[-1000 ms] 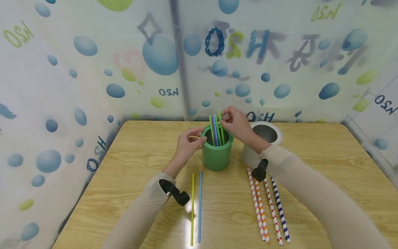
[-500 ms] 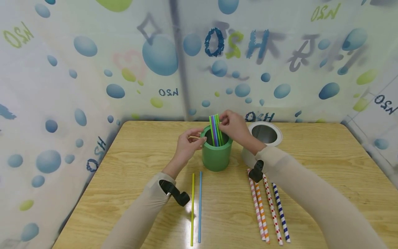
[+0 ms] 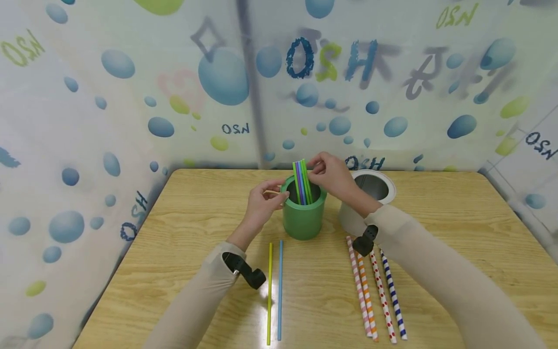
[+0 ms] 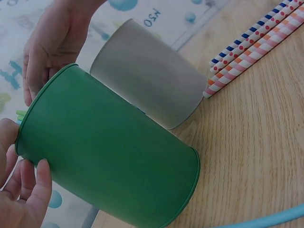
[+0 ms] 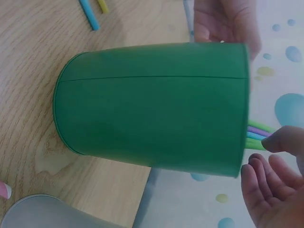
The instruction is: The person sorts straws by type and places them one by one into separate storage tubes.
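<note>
In the head view, a green can (image 3: 303, 222) stands upright at mid-table with several thin green, purple and blue straws (image 3: 302, 182) leaning together inside it. My left hand (image 3: 262, 203) holds the can's left rim with thumb and fingers. My right hand (image 3: 333, 178) is at the right of the straws' upper ends, fingers loosely bent. In the right wrist view its thumb is beside the straw ends (image 5: 259, 135), and the other fingers lie apart from the thumb. Whether the thumb touches a straw is hard to tell.
A white-grey can (image 3: 354, 220) stands right of the green one, partly behind my right forearm. Several patterned paper straws (image 3: 383, 295) lie in front of it. A yellow straw (image 3: 270, 293) and a blue straw (image 3: 280, 291) lie on the wooden table (image 3: 196, 218). A printed curtain (image 3: 174, 82) hangs behind.
The rightmost green straw has sunk into the can and now leans against the others. My right hand went down and left with it, then shifted slightly back right. The left hand stays put.
</note>
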### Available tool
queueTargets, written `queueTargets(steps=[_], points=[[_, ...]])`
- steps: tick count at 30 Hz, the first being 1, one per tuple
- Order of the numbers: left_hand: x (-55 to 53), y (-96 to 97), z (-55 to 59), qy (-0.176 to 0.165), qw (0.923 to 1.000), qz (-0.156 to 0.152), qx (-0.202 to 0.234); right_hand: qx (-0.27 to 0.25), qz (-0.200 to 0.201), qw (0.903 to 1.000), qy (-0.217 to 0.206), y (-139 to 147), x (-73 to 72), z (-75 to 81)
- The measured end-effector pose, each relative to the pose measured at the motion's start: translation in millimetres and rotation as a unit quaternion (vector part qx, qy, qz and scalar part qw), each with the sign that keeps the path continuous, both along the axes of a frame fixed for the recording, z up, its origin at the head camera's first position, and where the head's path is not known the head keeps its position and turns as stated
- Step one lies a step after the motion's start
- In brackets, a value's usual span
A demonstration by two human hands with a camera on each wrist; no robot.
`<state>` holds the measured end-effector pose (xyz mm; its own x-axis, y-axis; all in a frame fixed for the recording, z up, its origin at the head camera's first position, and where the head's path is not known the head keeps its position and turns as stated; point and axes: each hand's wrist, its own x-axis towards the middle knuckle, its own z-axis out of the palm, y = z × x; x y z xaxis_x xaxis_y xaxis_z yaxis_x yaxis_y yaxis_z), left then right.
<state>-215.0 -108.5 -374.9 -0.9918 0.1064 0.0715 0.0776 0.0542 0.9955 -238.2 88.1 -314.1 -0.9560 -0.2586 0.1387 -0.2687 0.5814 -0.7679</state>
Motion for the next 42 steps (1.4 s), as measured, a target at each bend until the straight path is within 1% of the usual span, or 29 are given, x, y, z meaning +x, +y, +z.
queueTargets(steps=[5, 10, 14, 17, 19, 24, 30, 38, 42], points=[[1.0, 0.5, 1.2, -0.004, 1.0000, 0.002, -0.007, -0.014, 0.032, 0.9994, 0.005, 6, 10.9, 4.9], [2.5, 1.1, 2.2, -0.001, 0.9999, 0.010, -0.013, -0.031, 0.071, 0.9970, 0.009, 8, 28.5, 7.3], [2.8, 1.6, 2.6, 0.005, 0.9998, 0.013, -0.017, -0.039, 0.106, 0.9936, 0.007, 6, 41.6, 4.3], [2.7, 1.1, 2.0, 0.006, 0.9997, 0.014, -0.017, -0.032, 0.121, 0.9921, 0.000, 2, 51.2, 1.6], [2.6, 0.8, 1.5, 0.007, 0.9998, 0.014, -0.014, -0.031, 0.130, 0.9909, -0.013, 0, 57.2, -1.0], [2.6, 0.9, 1.0, 0.010, 0.9998, 0.013, -0.011, -0.040, 0.160, 0.9852, -0.046, -3, 68.3, -14.1], [2.3, 2.1, 0.5, 0.012, 0.9998, 0.011, -0.008, -0.023, 0.177, 0.9816, -0.068, -8, 76.0, -35.8], [2.2, 2.1, 0.8, 0.011, 0.9999, 0.011, -0.003, -0.021, 0.201, 0.9768, -0.071, -19, 81.2, -65.1], [1.5, 1.7, 0.3, 0.006, 0.9999, 0.014, -0.003, -0.012, 0.202, 0.9753, -0.089, -27, 82.1, -81.9]])
